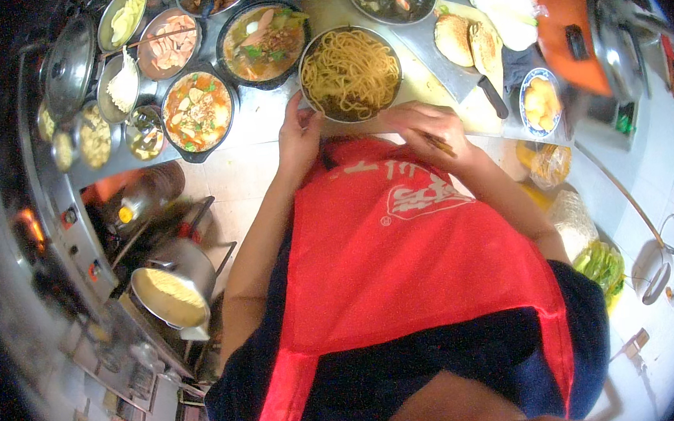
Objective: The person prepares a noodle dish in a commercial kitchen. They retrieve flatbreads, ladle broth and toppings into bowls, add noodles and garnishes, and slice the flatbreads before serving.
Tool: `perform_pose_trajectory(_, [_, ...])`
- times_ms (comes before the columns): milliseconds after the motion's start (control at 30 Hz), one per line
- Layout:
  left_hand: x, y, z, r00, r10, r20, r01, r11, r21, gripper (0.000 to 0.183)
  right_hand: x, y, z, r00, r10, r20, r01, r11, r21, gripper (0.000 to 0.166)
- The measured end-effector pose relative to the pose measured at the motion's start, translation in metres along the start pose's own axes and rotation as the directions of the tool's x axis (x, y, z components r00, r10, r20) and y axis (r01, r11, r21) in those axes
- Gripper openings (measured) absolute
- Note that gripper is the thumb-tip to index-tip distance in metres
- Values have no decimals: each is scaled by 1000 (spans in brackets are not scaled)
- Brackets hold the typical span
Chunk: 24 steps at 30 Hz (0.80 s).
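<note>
Cooked noodles in dark sauce fill a round metal bowl point(307, 87) at the counter's front edge. My left hand point(300, 135) is at the bowl's near left rim, its thumb and fingers against the side. To the right of the bowl, my right hand point(428, 121) is closed around a pair of brown chopsticks point(440, 144), whose rear ends stick out below the palm. The fingertips of that hand are close to the bowl's right rim; whether they touch it is unclear.
Left of the noodles stand two black pots of soup point(265, 41) point(197, 111). A knife point(492, 97) lies beside flatbreads point(454, 40) on the right. An orange pot point(570, 43) stands farther right. Burner flames point(34, 228) show at far left, with a tall pot point(193, 269) below the counter.
</note>
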<state>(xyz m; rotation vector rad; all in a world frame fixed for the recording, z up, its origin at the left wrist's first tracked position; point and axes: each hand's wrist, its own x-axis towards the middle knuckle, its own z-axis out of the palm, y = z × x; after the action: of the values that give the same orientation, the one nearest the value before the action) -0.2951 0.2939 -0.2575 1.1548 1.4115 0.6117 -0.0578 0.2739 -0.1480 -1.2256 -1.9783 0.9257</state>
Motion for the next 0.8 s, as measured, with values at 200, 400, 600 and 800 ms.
perform_pose_trajectory(200, [2,-12,3,1000,-9,-30,8,999,-32,56,9,11,-11,978,116,-172,-106,992,66,16])
perform_pose_trajectory(400, [1,4,-1,1000,-25,1,25,1000,2,53,21,63,28,707,669,-231,-362,623,693,21])
perform_pose_trajectory(600, [3,-5,-3,1000,0,9,1,999,-43,48,17,95,22,543,840,2,-371,237,898,30])
perform_pose_trajectory(800, [2,-3,-2,999,-45,19,46,996,-72,50,13,119,10,397,890,224,-382,-63,922,27])
